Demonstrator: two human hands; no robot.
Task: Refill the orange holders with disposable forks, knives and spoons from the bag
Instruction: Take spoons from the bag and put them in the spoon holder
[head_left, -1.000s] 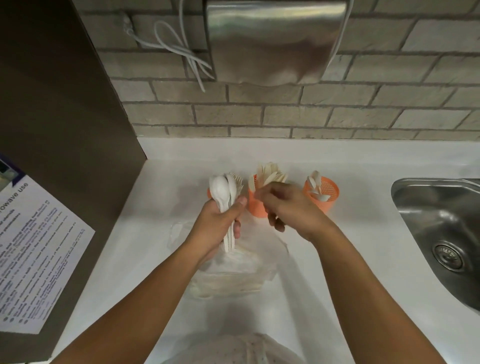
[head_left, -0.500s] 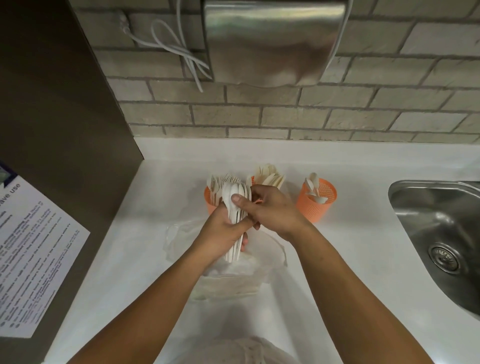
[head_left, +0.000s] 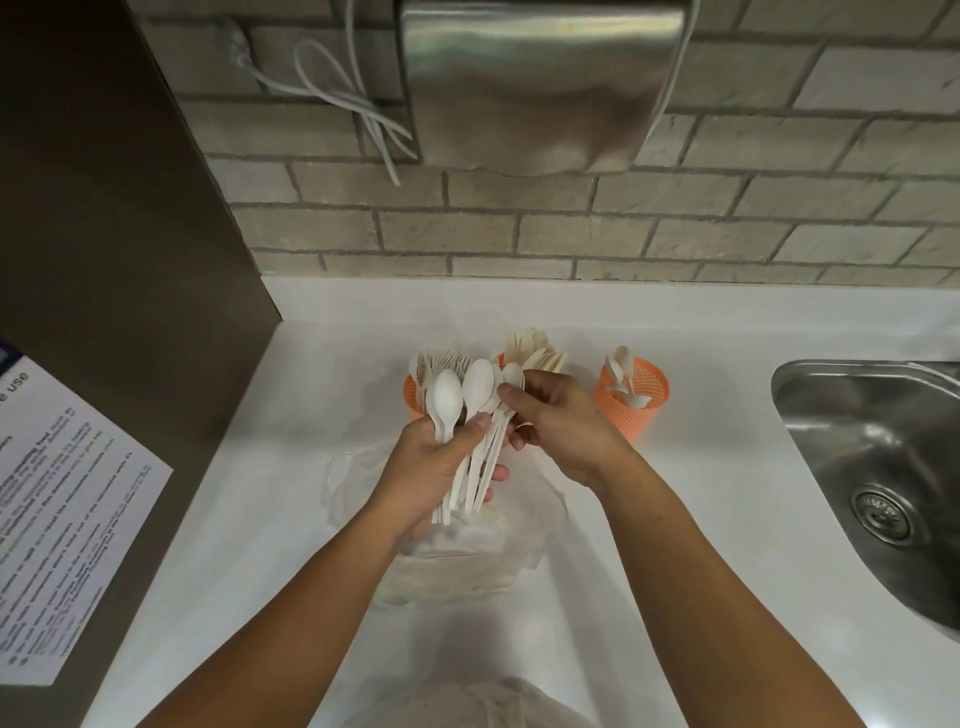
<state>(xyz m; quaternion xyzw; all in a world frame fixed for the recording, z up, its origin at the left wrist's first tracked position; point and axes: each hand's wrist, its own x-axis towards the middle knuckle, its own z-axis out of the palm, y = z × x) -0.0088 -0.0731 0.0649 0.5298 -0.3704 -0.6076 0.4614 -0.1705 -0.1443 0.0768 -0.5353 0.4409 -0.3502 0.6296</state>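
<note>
1. White tabletop (head_left: 322, 395), brick wall behind; clear bag (head_left: 467, 561) lies under both hands.
2. Left hand (head_left: 431, 457): fingers wrapped round spoon bunch (head_left: 447, 400), bowls up; left orange holder (head_left: 412, 395) just behind.
3. Right hand (head_left: 561, 426): fingers pinch rightmost spoon (head_left: 511, 375) of that bunch.
4. Right orange holder (head_left: 636, 410), right of the fingers, holds a few spoons; sink (head_left: 883, 441) beyond.

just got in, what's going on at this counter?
A person is restocking orange holders with disposable cutlery. The left hand grips a bundle of white spoons above the clear bag on the counter. The right hand pinches one spoon at the bundle's right edge. Behind the hands, the left holder has forks in it, and the right holder has only a few spoons.
</note>
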